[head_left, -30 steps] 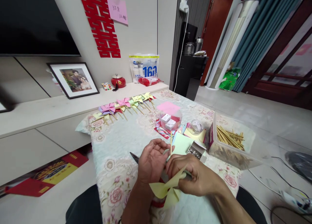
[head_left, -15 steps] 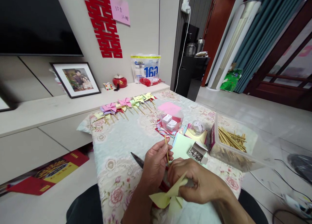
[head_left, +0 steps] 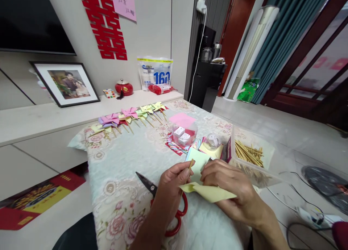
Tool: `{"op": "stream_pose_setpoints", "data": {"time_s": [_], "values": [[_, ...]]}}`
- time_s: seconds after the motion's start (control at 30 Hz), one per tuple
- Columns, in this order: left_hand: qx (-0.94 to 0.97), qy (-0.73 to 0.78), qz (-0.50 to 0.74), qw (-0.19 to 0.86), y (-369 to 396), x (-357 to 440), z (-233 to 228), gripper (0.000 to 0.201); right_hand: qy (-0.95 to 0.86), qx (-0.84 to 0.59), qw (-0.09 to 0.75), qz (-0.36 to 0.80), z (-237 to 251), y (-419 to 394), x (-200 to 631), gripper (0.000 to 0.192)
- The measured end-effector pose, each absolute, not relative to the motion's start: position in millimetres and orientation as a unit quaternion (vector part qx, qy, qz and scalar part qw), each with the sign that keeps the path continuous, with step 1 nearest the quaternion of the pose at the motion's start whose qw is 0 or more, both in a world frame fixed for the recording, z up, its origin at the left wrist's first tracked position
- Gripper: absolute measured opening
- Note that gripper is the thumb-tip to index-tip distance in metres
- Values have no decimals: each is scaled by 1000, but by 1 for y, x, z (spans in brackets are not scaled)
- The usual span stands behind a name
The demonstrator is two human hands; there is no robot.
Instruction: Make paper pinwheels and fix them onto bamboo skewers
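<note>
Your left hand (head_left: 171, 186) pinches a thin wooden stick (head_left: 190, 165) upright, while your right hand (head_left: 231, 190) grips the yellow paper pinwheel (head_left: 208, 192) held between both hands. Red-handled scissors (head_left: 163, 199) lie on the tabletop (head_left: 130, 159) beneath your left hand; finished pinwheels (head_left: 130, 114) line its far edge.

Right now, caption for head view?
Left hand pinches stick; right hand holds yellow pinwheel above scissors.

Pale yellow pinwheel (head_left: 208, 192); red-handled scissors (head_left: 165, 203); floral pink-rose tablecloth (head_left: 119, 192).
</note>
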State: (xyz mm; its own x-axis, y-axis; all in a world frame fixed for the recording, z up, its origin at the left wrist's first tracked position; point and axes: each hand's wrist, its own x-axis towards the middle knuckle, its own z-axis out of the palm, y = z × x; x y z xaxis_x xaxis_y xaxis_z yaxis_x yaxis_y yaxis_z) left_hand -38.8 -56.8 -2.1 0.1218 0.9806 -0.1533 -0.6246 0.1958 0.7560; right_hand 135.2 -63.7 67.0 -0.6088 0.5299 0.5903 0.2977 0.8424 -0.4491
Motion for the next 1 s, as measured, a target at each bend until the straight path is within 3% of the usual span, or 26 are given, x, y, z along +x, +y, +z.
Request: {"op": "stream_pose_setpoints", "data": {"time_s": [0.4, 1.0], "values": [[353, 328, 562, 672, -63, -36, -7, 24, -875, -262, 404, 49, 59, -63, 135, 21], [318, 306, 574, 689, -67, -30, 5, 22, -847, -253, 462, 65, 54, -54, 136, 20]]}}
